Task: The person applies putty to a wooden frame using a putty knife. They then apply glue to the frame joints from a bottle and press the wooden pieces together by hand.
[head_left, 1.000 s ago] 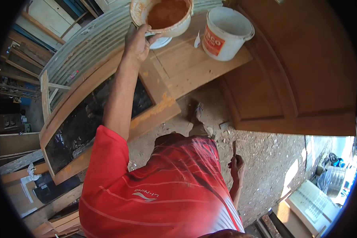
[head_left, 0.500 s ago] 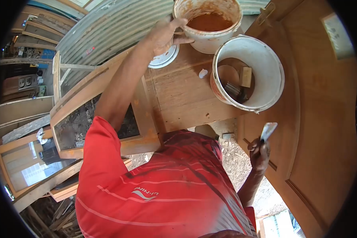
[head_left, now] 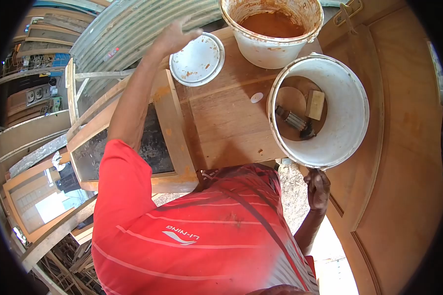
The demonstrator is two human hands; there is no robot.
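My left hand, fingers spread and holding nothing, is at the upper left edge of a round white lid spotted with brown. Right of the lid stands a white bucket with orange-brown paste inside. Nearer me is a second white bucket, its mouth facing me; a yellowish block and a dark and silver tool lie in it. Just below its rim, my right hand is closed round a putty knife, whose blade is now hidden by the bucket.
Buckets and lid stand on a wooden surface, with a small white piece on it. A wooden door panel rises at the right. At left are a framed dark panel and corrugated metal sheets.
My left hand has let go of the paste bucket and moved left to the lid. My right hand has risen slightly towards the near bucket, and the knife blade has gone from sight.
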